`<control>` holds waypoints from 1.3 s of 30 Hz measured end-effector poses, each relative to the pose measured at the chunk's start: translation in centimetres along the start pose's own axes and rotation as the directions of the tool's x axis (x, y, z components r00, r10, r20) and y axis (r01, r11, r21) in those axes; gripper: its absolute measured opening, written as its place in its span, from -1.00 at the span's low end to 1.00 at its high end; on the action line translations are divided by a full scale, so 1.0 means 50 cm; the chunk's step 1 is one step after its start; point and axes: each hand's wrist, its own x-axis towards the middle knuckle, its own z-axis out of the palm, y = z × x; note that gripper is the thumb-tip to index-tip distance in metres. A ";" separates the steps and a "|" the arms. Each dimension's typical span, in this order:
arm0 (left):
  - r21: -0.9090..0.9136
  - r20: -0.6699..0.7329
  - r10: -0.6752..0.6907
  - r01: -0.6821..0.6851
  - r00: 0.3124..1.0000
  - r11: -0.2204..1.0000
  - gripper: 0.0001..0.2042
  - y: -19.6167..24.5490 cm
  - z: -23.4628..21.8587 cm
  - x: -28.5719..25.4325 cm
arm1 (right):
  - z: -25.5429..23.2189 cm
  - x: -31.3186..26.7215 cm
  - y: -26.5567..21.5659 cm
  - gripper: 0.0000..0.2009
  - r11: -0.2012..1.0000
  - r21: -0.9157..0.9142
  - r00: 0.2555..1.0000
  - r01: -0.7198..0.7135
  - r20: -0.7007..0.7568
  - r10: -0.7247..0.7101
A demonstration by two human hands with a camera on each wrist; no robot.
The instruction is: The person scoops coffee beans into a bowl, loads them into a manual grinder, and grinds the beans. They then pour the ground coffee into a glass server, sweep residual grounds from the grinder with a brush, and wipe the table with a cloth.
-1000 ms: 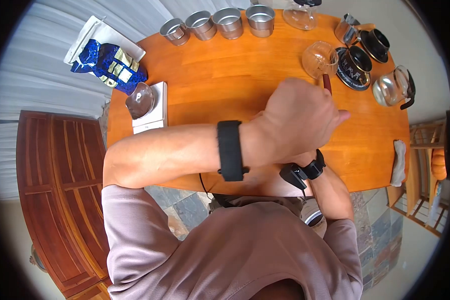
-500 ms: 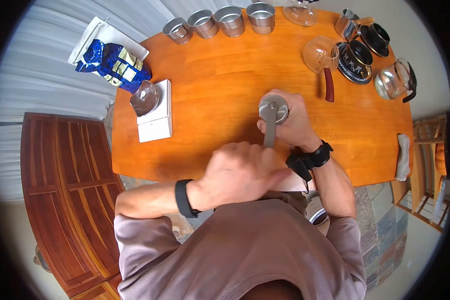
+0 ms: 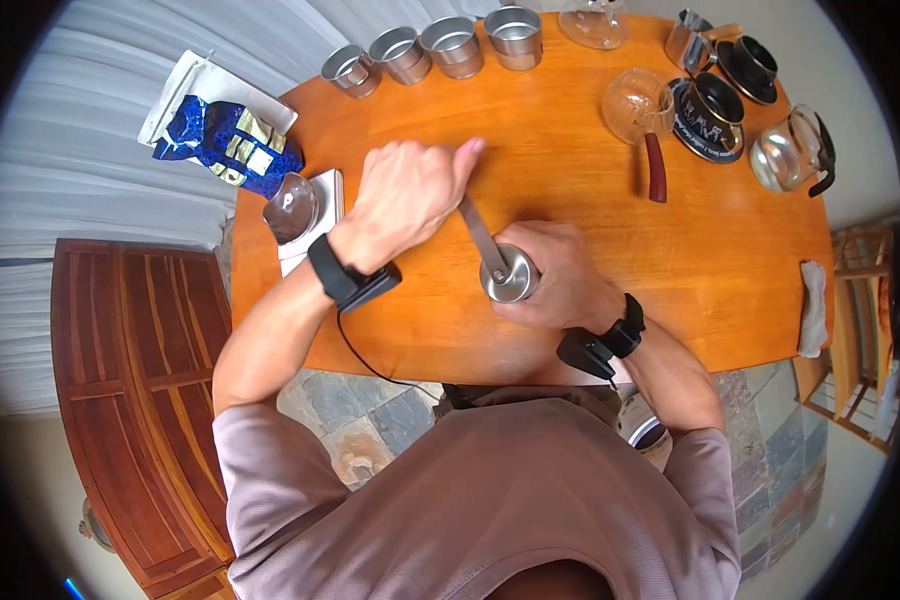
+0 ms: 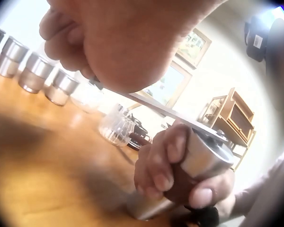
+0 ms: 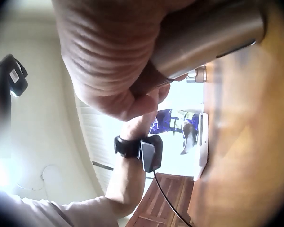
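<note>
A hand coffee grinder with a steel top stands over the table's near half, tilted in the left wrist view. My right hand grips its body, fingers wrapped round the dark band in the middle. From the lid, a flat metal crank runs toward the far left. At its outer end my left hand holds the crank with curled fingers, thumb sticking out; the knob is hidden in the palm. The steel lower body shows below my right hand in the right wrist view.
On the left lie a white scale bearing a clear glass cup, and a blue bag. Several steel cups line the far edge. At right are a red-handled glass pot, a black cup, a glass carafe and a cloth.
My left hand has swung the crank round, from above the grinder to the near side and now to the far left. The grinder and right hand have shifted slightly left and nearer.
</note>
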 end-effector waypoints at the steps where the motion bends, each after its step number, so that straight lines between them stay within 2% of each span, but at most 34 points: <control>1: 0.001 0.020 0.010 -0.010 1.000 1.000 -0.46 0.009 -0.003 0.024 | -0.003 -0.003 0.005 -0.75 1.000 0.003 1.000 -0.021 0.010 0.020; 2: 0.009 -0.029 0.070 -0.069 0.997 0.998 -0.43 0.010 0.007 0.041 | -0.008 -0.005 0.009 -0.75 0.999 0.006 0.999 -0.042 0.022 0.042; 3: 0.006 -0.033 0.066 -0.066 0.997 0.998 -0.43 0.013 0.014 0.056 | -0.016 -0.006 0.010 -0.75 0.999 0.003 0.999 -0.041 0.027 0.041; 5: -0.060 -0.018 0.090 -0.091 0.996 0.994 -0.40 0.024 0.019 0.081 | -0.034 -0.008 0.010 -0.75 0.989 -0.138 0.999 -0.046 0.013 0.048; 8: -0.038 -0.018 0.110 -0.111 0.994 0.993 -0.37 0.063 0.002 0.107 | -0.035 -0.004 0.013 -0.73 0.986 -0.161 0.990 -0.043 0.129 0.064; 9: -0.022 0.003 0.112 -0.112 0.994 0.993 -0.37 0.084 -0.008 0.118 | -0.028 -0.004 0.014 -0.73 0.986 -0.160 0.989 -0.040 0.131 0.061; 10: -0.019 0.000 0.110 -0.110 0.994 0.994 -0.37 0.104 -0.015 0.125 | -0.017 -0.004 0.017 -0.73 0.997 -0.072 0.997 0.008 0.082 -0.002; 11: 0.007 -0.026 0.188 -0.188 0.982 0.982 -0.37 0.125 -0.019 0.128 | -0.010 -0.005 0.017 -0.72 0.998 0.014 0.998 0.058 0.032 -0.059; 12: 0.035 -0.050 0.265 -0.264 0.963 0.964 -0.37 0.141 -0.020 0.131 | -0.011 -0.010 0.015 -0.72 0.998 0.012 0.997 0.060 0.038 -0.061; 14: 0.036 -0.067 0.281 -0.279 0.957 0.959 -0.38 0.156 -0.022 0.137 | -0.019 -0.019 0.013 -0.71 0.999 0.039 0.998 -0.028 0.054 0.026; 15: 0.037 -0.076 0.305 -0.303 0.949 0.952 -0.40 0.164 -0.025 0.139 | -0.015 -0.021 0.018 -0.71 0.999 0.041 0.998 -0.026 0.056 0.024; 17: -0.015 -0.056 0.353 -0.354 0.934 0.935 -0.44 0.212 -0.037 0.128 | -0.003 -0.024 0.033 -0.73 0.997 -0.079 0.998 0.025 0.065 -0.020; 18: -0.077 -0.035 0.398 -0.400 0.917 0.913 -0.47 0.240 -0.041 0.112 | 0.000 -0.025 0.030 -0.73 0.997 -0.075 0.998 0.022 0.061 -0.017; 19: -0.080 -0.031 0.396 -0.398 0.918 0.914 -0.47 0.263 -0.040 0.093 | 0.000 -0.026 0.023 -0.73 0.998 -0.043 0.998 -0.041 0.040 0.043; 21: -0.231 -0.007 0.515 -0.502 0.857 0.833 -0.47 0.299 -0.041 0.062 | -0.009 -0.018 0.006 -0.74 0.988 0.015 0.988 -0.155 0.000 0.155; 22: -0.233 -0.009 0.512 -0.500 0.859 0.834 -0.47 0.305 -0.043 0.043 | -0.016 -0.016 -0.004 -0.75 0.976 0.045 0.977 -0.213 -0.013 0.213; 24: -0.135 -0.116 0.472 -0.485 0.874 0.864 -0.46 0.296 -0.067 0.006 | -0.030 -0.011 -0.019 -0.76 0.941 0.109 0.944 -0.319 -0.053 0.326; 26: -0.126 -0.085 0.488 -0.495 0.869 0.860 -0.47 0.288 -0.065 -0.034 | -0.039 -0.018 -0.027 -0.77 0.886 0.181 0.891 -0.426 -0.086 0.446; 27: -0.107 -0.058 0.505 -0.509 0.861 0.854 -0.48 0.277 -0.062 -0.051 | -0.045 -0.012 -0.019 -0.77 0.886 0.183 0.889 -0.425 -0.101 0.447; 28: -0.108 -0.054 0.514 -0.517 0.856 0.849 -0.48 0.265 -0.061 -0.073 | -0.053 0.000 -0.005 -0.79 0.896 0.195 0.911 -0.400 -0.027 0.412; 29: -0.124 -0.058 0.456 -0.459 0.888 0.880 -0.51 0.249 -0.059 -0.098 | -0.060 0.009 0.006 -0.81 0.904 0.208 0.928 -0.372 0.049 0.371; 30: -0.139 -0.058 0.393 -0.397 0.918 0.907 -0.54 0.229 -0.056 -0.117 | -0.061 0.011 0.013 -0.81 0.904 0.212 0.928 -0.371 0.044 0.371; 31: -0.141 -0.051 0.393 -0.396 0.918 0.907 -0.54 0.205 -0.051 -0.132 | -0.059 0.009 0.019 -0.81 0.917 0.217 0.941 -0.336 0.045 0.334; 33: -0.268 -0.065 0.311 -0.317 0.948 0.910 -0.60 0.152 -0.042 -0.151 | -0.059 0.008 0.028 -0.81 0.929 0.225 0.955 -0.295 0.045 0.293; 34: -0.265 -0.063 0.309 -0.315 0.949 0.912 -0.60 0.126 -0.041 -0.158 | -0.061 0.007 0.032 -0.80 0.921 0.253 0.955 -0.295 0.057 0.290; 36: -0.243 0.141 0.099 -0.063 0.985 0.968 -0.73 0.073 -0.035 -0.166 | -0.059 0.007 0.032 -0.80 0.912 0.285 0.956 -0.294 0.069 0.286; 39: -0.091 0.163 0.050 -0.035 0.985 0.995 -0.75 0.005 -0.015 -0.134 | -0.058 0.003 0.019 -0.78 0.894 0.234 0.923 -0.383 0.119 0.365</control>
